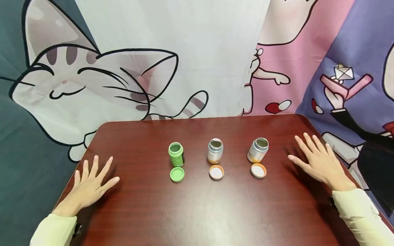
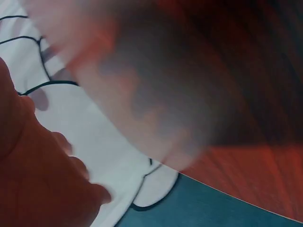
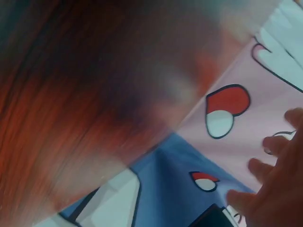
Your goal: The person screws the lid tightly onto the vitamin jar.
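Observation:
My left hand [image 1: 87, 188] is spread over the left side of the dark red table [image 1: 197, 208], fingers straight and holding nothing. On the right side my right hand [image 1: 321, 164] is likewise spread and holds nothing. Between them stand three uncapped jars: a green jar [image 1: 176, 156], a grey-white jar [image 1: 214, 155] in the middle, and another grey-white jar [image 1: 255, 153] on the right, slightly tilted in view. In front of each lies a lid: a green lid [image 1: 176, 174], an orange-rimmed lid [image 1: 216, 173] and a second orange-rimmed lid [image 1: 258, 171]. Both wrist views show fingers, partly blurred.
Behind the table hangs a cloth backdrop [image 1: 197, 34] with cartoon figures. The table's far edge [image 1: 197, 119] runs close behind the jars. Light-coloured sleeves [image 1: 55, 230] cover both forearms, and a dark band shows at each wrist.

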A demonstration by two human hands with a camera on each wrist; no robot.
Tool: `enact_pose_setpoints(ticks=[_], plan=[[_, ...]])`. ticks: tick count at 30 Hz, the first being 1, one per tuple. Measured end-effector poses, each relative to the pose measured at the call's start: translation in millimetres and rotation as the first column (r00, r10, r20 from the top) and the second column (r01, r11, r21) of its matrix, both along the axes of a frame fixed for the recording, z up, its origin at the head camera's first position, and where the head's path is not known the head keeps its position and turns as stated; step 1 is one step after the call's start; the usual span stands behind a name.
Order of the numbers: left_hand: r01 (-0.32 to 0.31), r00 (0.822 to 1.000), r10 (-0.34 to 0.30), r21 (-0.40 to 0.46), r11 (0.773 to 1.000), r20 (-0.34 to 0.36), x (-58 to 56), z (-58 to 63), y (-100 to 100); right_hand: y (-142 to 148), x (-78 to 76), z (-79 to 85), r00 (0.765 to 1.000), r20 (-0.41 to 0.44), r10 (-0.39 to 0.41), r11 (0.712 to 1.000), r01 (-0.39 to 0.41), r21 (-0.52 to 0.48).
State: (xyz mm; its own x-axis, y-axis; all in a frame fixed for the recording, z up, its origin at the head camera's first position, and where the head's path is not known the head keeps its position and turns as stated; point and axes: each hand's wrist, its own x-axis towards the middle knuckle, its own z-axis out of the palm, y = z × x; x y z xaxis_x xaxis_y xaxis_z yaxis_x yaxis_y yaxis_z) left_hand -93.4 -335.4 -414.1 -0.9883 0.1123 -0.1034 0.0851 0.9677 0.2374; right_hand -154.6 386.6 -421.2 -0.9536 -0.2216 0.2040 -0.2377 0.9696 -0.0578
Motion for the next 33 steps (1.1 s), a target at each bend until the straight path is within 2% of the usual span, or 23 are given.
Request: enact_pose_setpoints(ticks=[3,5,7,10,13,15,17,20,23,27,30,33], plan=[[-0.008,0.998,0.004,0.054,0.998,0.068,2.6,8.4,8.4,-11.1,1.8,6.9,0.998,0.048,-0.046,0.996,0.049,-0.074],[0.006,0.991,-0.015,0.07,0.998,0.129,5.6,15.2,15.6,-19.9,3.5,12.6,0.99,0.122,-0.069,0.989,0.084,-0.123],[0.033,0.981,-0.05,0.094,0.995,0.189,7.9,21.7,24.5,-29.2,5.8,18.3,0.974,0.21,-0.085,0.978,0.121,-0.169],[0.051,0.959,-0.102,0.197,0.979,0.263,9.6,29.5,39.6,-44.8,8.9,24.9,0.946,0.313,-0.082,0.962,0.158,-0.224],[0.083,0.95,-0.16,0.277,0.957,0.267,9.8,33.7,57.9,-61.1,11.6,26.6,0.936,0.351,-0.021,0.946,0.132,-0.295],[0.159,0.942,-0.238,0.312,0.937,0.237,8.9,34.7,73.1,-71.1,13.5,25.6,0.927,0.375,0.031,0.938,0.103,-0.332],[0.254,0.923,-0.333,0.344,0.904,0.193,6.6,35.0,91.6,-79.8,15.5,23.5,0.913,0.402,0.07,0.929,0.087,-0.36],[0.369,0.875,-0.46,0.409,0.835,0.149,-0.3,37.0,125.0,-91.2,16.1,20.1,0.892,0.445,0.082,0.93,0.092,-0.356],[0.426,0.838,-0.532,0.462,0.778,0.124,-11.8,36.8,162.8,-100.2,13.7,17.2,0.872,0.484,0.071,0.932,0.114,-0.343],[0.488,0.783,-0.614,0.518,0.703,0.097,-29.4,28.9,215.7,-107.5,10.9,15.9,0.841,0.542,0.008,0.936,0.184,-0.3],[0.468,0.761,-0.64,0.595,0.653,0.104,-39.7,23.7,250.7,-111.8,9.0,16.8,0.833,0.553,-0.022,0.937,0.21,-0.278],[0.374,0.775,-0.618,0.69,0.619,0.134,-47.4,20.2,277.7,-117.1,7.6,19.2,0.831,0.555,-0.033,0.941,0.212,-0.262]])
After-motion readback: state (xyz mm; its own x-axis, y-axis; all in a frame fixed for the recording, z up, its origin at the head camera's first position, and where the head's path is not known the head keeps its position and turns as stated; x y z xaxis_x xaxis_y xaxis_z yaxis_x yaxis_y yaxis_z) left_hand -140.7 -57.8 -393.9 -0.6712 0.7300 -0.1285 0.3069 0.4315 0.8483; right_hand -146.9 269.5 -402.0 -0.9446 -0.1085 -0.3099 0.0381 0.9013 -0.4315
